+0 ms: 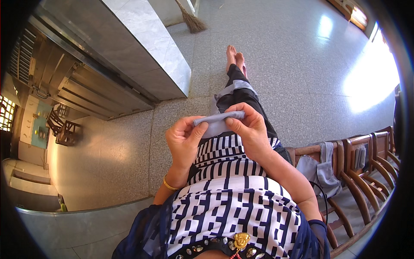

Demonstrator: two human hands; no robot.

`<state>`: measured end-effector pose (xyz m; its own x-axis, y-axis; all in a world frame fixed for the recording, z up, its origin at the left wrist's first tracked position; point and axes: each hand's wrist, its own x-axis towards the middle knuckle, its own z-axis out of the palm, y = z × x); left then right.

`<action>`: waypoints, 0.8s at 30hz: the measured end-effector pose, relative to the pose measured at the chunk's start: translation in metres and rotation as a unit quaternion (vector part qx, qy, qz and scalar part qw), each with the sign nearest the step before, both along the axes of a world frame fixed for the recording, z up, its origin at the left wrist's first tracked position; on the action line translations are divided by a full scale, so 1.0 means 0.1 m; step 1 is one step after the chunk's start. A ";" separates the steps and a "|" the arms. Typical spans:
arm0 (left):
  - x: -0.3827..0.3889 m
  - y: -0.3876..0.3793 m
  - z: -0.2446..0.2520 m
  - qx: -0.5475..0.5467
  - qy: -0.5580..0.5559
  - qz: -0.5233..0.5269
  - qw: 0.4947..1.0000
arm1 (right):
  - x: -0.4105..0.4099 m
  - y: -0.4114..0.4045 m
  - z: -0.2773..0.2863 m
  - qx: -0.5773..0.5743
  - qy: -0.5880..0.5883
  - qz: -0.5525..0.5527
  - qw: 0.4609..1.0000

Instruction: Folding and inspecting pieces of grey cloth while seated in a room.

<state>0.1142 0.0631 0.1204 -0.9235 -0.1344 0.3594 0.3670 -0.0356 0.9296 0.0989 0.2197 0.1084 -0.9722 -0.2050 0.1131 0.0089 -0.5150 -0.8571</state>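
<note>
A piece of grey-blue fabric [218,118] is stretched between my two hands above my lap. Its upper edge is folded or rolled into a narrow band with a frayed end at the right. My left hand [185,137] pinches the band's left end between thumb and fingers. Close to the frayed end, my right hand [250,131] grips it the same way, thumb on the near side. Below the band, a flap of the cloth hangs toward my patterned top [226,162]. More grey fabric [241,86] lies across my outstretched legs in dark trousers.
Wooden chairs [355,142] stand in a row at my right, with grey cloth [326,176] draped on one and folded grey pieces [360,157] on another. A tiled wall end [181,77] juts in at left. A straw broom [193,24] rests on the speckled floor [291,64].
</note>
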 end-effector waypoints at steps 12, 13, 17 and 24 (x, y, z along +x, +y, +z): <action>0.00 -0.05 -0.02 0.037 0.019 -0.064 0.997 | 0.00 0.01 0.00 -0.140 -0.006 0.034 0.990; -0.01 -0.06 -0.02 0.049 0.018 -0.076 0.996 | 0.01 0.01 0.00 -0.150 -0.007 0.038 0.988; -0.01 -0.09 -0.03 0.102 -0.022 -0.108 0.989 | 0.01 0.01 0.00 -0.172 -0.024 0.055 0.983; -0.02 -0.10 0.07 0.210 -0.138 -0.165 0.954 | 0.01 0.03 0.03 -0.121 -0.025 0.025 0.992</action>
<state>0.1123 0.0527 0.1275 -0.9921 0.1005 0.0750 0.0152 -0.4977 0.8672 0.1000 0.2228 0.1111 -0.9669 -0.2269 0.1164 0.0799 -0.7030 -0.7067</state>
